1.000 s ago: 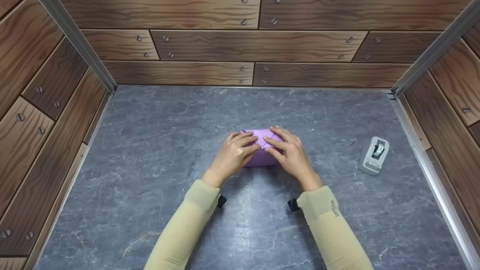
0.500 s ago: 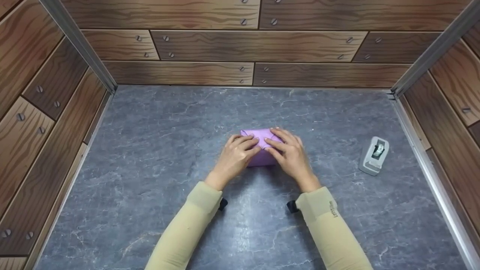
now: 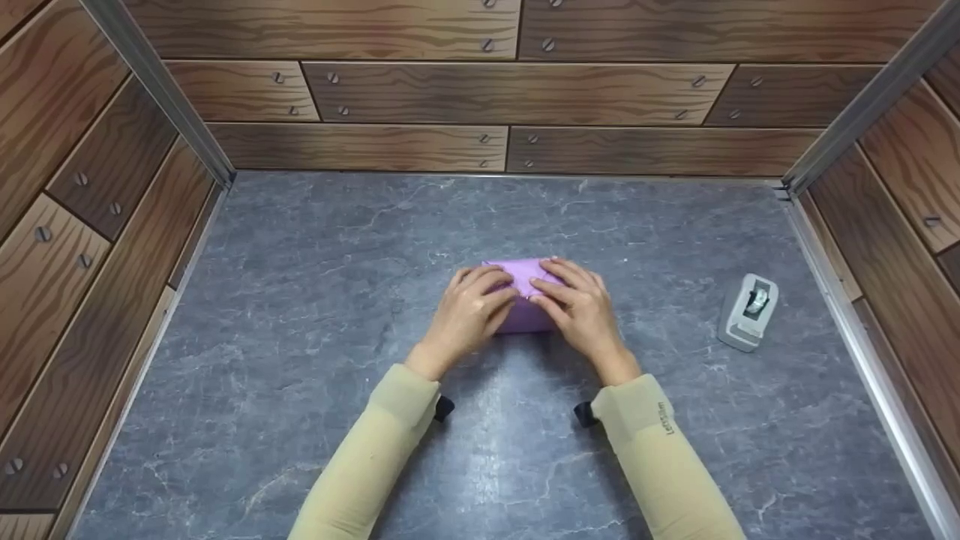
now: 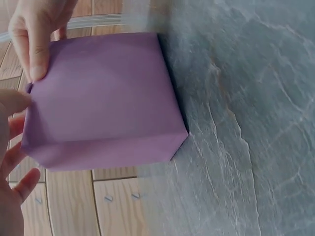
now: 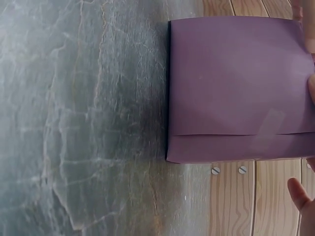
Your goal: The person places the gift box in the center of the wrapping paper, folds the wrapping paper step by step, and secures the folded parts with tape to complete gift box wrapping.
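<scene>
A purple paper-covered package (image 3: 525,319) stands upright on the table, box-like, with folded creases on its top. A strip of clear tape (image 5: 270,129) crosses a seam on its side. My left hand (image 3: 471,306) grips the left part of the top with curled fingers. Opposite it, my right hand (image 3: 585,304) holds the right part, fingers bent over the top. Seen from the left wrist, the right thumb (image 4: 38,61) presses on the package's near face by the top edge. Both hands cover parts of the folded top.
A grey tape dispenser (image 3: 750,311) with a clear roll sits at the right of the marbled table (image 3: 315,300). Wood-patterned walls (image 3: 517,94) with metal corner strips enclose the back and sides.
My left fingers have shifted slightly left and now cover the package's left top corner, which showed half a second ago. The right hand and the package stay nearly in place.
</scene>
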A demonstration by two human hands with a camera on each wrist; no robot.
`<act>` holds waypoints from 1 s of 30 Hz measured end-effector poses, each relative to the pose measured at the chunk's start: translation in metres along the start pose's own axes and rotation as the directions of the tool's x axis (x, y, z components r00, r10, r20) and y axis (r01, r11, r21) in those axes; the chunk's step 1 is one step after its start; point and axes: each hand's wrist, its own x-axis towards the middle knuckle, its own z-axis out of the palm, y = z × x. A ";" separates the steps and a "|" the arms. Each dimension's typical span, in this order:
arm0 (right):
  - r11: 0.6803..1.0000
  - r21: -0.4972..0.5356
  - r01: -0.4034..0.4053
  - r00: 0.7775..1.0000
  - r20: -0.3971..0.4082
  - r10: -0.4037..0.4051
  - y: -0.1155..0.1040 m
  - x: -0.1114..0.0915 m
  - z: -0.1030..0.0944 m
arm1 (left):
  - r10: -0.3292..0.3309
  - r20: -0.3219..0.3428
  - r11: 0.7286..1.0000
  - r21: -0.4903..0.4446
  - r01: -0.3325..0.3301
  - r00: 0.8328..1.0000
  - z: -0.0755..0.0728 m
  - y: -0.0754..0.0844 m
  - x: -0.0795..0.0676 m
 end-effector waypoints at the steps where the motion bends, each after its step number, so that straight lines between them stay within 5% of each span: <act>1: 1.000 0.003 -0.002 1.000 0.001 0.002 0.000 0.000 0.000 | -0.023 0.014 1.000 -0.005 0.023 1.000 0.000 -0.002 0.000; 7: 1.000 0.003 0.001 1.000 0.001 -0.001 0.000 0.000 0.000 | -0.069 0.106 0.998 0.013 0.068 0.992 -0.002 -0.010 -0.004; 16: 0.996 0.027 0.084 0.996 -0.044 -0.083 -0.001 -0.001 0.004 | -0.005 0.039 1.000 0.016 0.004 0.999 0.002 -0.012 -0.008; 30: 0.959 -0.057 0.279 0.960 0.004 -0.279 -0.005 -0.001 0.000 | -0.053 0.033 0.998 0.023 0.052 0.998 0.002 -0.008 -0.010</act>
